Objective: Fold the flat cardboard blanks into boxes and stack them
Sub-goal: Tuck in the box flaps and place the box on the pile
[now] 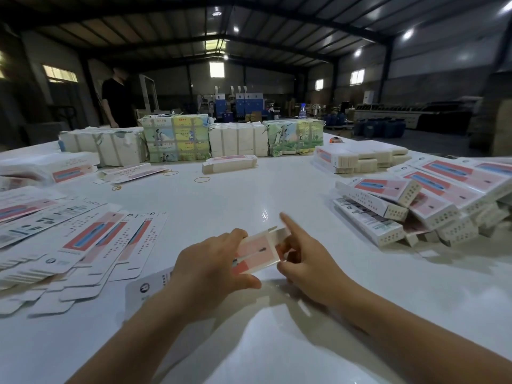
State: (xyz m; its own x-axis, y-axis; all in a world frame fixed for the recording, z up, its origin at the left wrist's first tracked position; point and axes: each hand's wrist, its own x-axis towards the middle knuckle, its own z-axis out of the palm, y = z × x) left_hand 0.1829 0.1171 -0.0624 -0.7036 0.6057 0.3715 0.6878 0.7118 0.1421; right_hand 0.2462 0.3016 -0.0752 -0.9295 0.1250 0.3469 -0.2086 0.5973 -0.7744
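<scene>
Hands meet over a white surface [249, 195] in a dim warehouse, working one pink-and-white box [256, 252] just above it, near the front edge. The left hand [210, 268] grips the box from its near end, thumb under and fingers curled over the top. The right hand [310, 264] holds the far end, its index finger pointing straight out past an open end flap while the other fingers curl against the box's side.

Flat blanks [83, 245] lie fanned and overlapping to the left, one more poking out beneath the left forearm. Folded boxes [401, 209] are heaped in a loose pile to the right. Farther back, strapped bundles [177, 138] stand in a row across the surface, with a small stack of blanks [230, 163] in front of them and another stack [360, 157] toward the right. Rubber bands [202, 179] lie scattered near the middle. A person in black [115, 99] stands behind the bundles at left.
</scene>
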